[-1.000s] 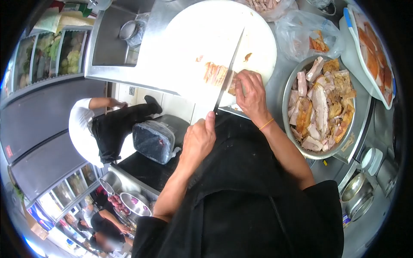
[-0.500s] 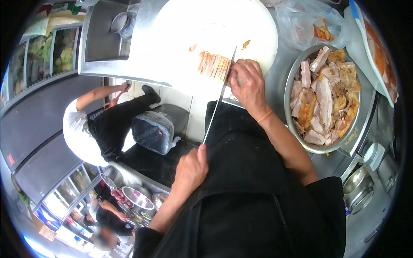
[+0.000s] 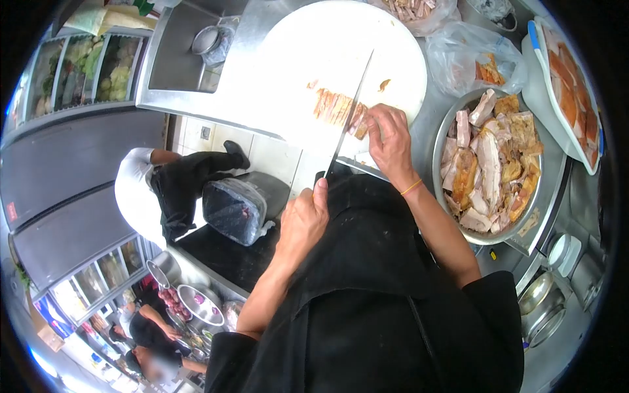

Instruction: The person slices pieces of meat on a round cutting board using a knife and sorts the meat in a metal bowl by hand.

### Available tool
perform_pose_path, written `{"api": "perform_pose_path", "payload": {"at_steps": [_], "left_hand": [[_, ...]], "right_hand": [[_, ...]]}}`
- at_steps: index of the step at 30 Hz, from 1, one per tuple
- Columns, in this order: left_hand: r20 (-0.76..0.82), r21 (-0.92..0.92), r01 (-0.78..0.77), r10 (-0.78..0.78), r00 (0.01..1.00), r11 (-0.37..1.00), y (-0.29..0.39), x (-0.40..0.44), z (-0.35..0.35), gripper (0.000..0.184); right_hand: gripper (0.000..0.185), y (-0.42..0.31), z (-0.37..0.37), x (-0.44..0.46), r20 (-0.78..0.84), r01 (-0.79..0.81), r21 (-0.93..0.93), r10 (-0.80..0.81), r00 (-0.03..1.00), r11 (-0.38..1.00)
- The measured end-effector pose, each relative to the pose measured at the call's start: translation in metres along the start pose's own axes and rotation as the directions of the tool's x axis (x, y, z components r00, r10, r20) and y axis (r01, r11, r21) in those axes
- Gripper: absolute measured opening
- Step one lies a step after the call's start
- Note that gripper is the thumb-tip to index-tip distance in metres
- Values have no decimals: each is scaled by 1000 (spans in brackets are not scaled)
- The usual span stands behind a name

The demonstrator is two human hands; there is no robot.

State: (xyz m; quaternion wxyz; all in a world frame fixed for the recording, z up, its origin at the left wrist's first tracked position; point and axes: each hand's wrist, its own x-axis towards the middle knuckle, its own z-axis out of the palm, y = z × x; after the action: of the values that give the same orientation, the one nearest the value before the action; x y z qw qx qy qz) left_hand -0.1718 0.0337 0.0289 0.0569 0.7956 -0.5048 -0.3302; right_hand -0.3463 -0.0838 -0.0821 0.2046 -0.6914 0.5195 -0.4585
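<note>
My left hand [image 3: 304, 219] is closed round the handle of a long knife [image 3: 349, 118], whose blade slants up across the round white cutting board [image 3: 400, 59]. Left of the blade lies a row of sliced roast pork [image 3: 331, 107]; on its right side is a short piece of pork [image 3: 359, 123]. My right hand [image 3: 391, 141], with a yellow band at the wrist, holds that piece's right end between thumb and curled fingers. A small brown scrap [image 3: 384, 85] rests farther up the board. The blade's lower edge against the meat is hard to make out.
A metal bowl of pork pieces [image 3: 438, 164] stands right of the board. Beyond it are a plastic bag [image 3: 452, 56] and a white tray of meat [image 3: 536, 78]. A sink [image 3: 154, 72] lies left. A person in white [image 3: 134, 190] stands beside a lined bin [image 3: 229, 213].
The knife and my left hand have moved upward, and the blade now crosses the pork. My right hand has moved right and down, away from the blade. The view has shifted slightly.
</note>
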Motion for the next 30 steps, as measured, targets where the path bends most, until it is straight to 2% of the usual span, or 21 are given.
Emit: {"api": "perform_pose_path", "payload": {"at_steps": [3,8,21,24,26,30], "left_hand": [[42,-2,10,-10,999,1000,-3,-16,-9,61],[151,128,63,-82,985,990,-5,-40,-33,58],[318,161,161,-206,925,974,-11,-65,-65,54],[346,62,39,-58,937,997,-4,-35,-50,54],[332,85,23,-50,942,996,2,-7,-27,55],[223,33,-64,55,973,997,-4,26,0,58]], "right_hand": [[15,-2,-9,-2,64,-2,49,-1,998,999],[14,4,-2,-4,-1,30,28,-30,1000,999],[13,0,1,0,-35,6,18,-5,999,1000],[15,0,4,0,-45,-1,5,1,999,1000],[16,1,5,1,-34,-14,15,15,999,1000],[19,-12,-17,7,64,-18,75,14,998,997]]}}
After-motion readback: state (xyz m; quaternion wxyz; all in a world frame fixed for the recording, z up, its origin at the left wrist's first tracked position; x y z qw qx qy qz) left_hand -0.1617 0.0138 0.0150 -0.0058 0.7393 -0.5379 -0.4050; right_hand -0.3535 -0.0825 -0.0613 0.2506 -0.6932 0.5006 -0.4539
